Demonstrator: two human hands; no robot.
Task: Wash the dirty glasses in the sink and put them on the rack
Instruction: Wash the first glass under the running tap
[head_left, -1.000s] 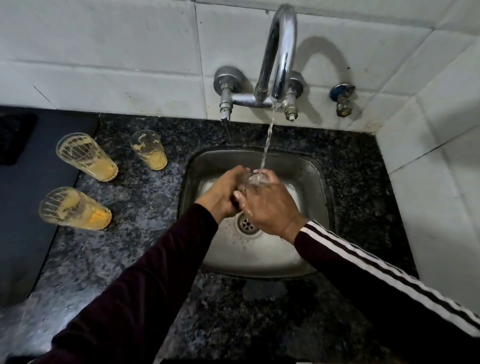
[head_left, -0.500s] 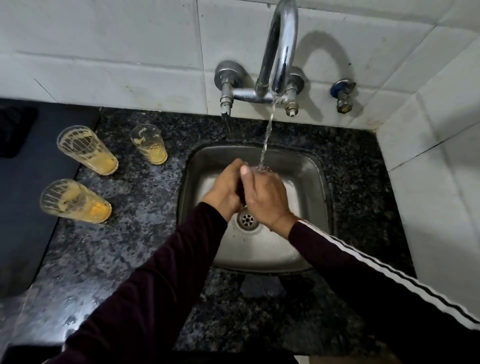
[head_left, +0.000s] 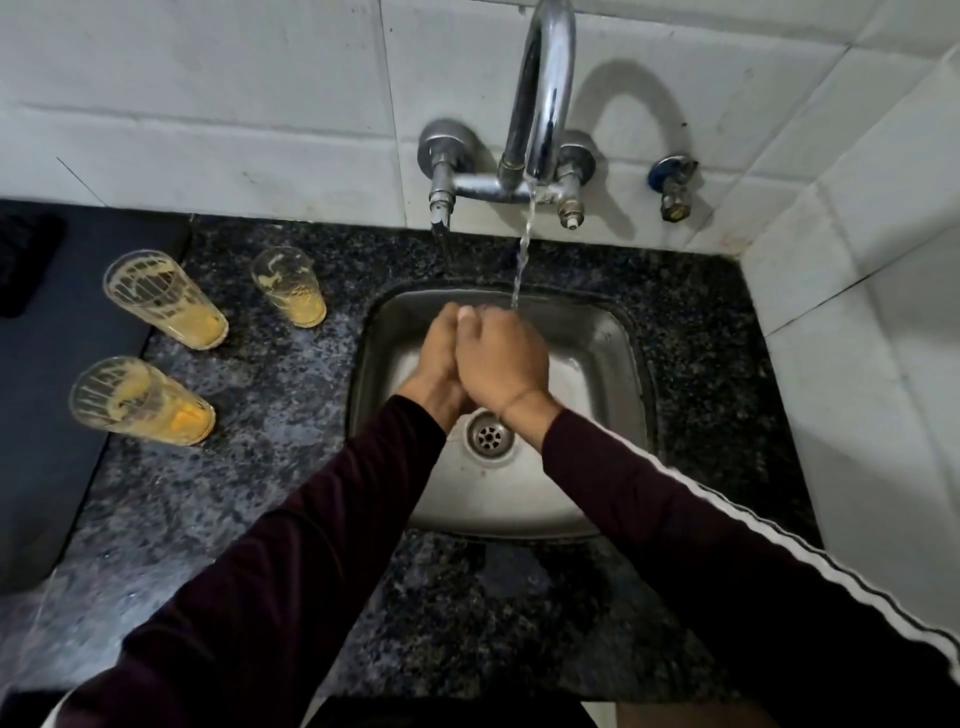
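Over the sink (head_left: 597, 332), under the running tap (head_left: 545, 93): I see my left hand (head_left: 436, 358) and right hand (head_left: 501, 358) pressed together in the stream, fingers curled. Whether a glass sits between them I cannot tell; none shows.

On the table (head_left: 270, 415), left of the sink, dirty, yellow residue inside:
- tall glass (head_left: 166, 301), far left
- short glass (head_left: 288, 293), nearest the basin
- tall glass (head_left: 140, 402), nearer me

Progress, as I judge it: three glasses unwashed at least; no rack in view, so nothing confirmed as put away.

Room: basin floor bare around the drain (head_left: 488, 436); tiled wall close on the right; dark mat (head_left: 47, 364) borders the glasses on the left.
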